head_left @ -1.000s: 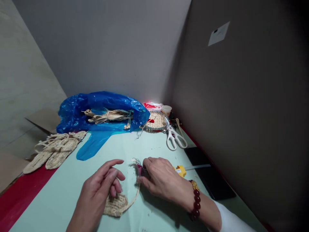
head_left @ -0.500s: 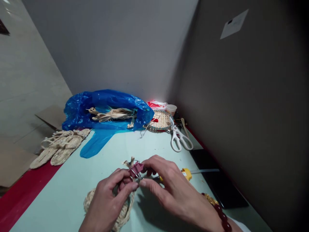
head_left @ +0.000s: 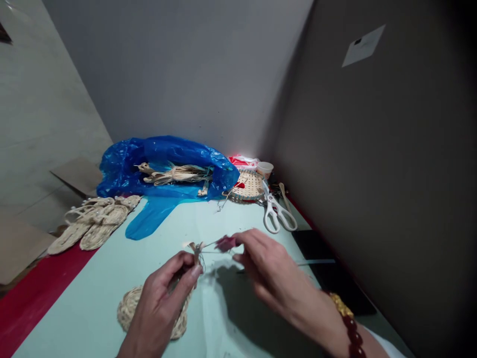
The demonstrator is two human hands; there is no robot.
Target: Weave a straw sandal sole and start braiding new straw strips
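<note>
The right hand [head_left: 270, 276], grip clenched on the pink clip [head_left: 225, 242], has pulled it away from the straw strand [head_left: 196, 247]; the left hand [head_left: 162, 301] pinches that strand.

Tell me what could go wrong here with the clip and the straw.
1. The pink clip, held only at the fingertips of the right hand, could slip or snap shut on a finger.
2. The thin straw end pinched by the left hand may fray or pull loose from the woven piece.

- The right grip [head_left: 268, 271] has drawn the pink clip [head_left: 225, 243] rightward, off the straw end [head_left: 196, 247].
- The left grip [head_left: 164, 303], open a second ago, now pinches that end.
</note>
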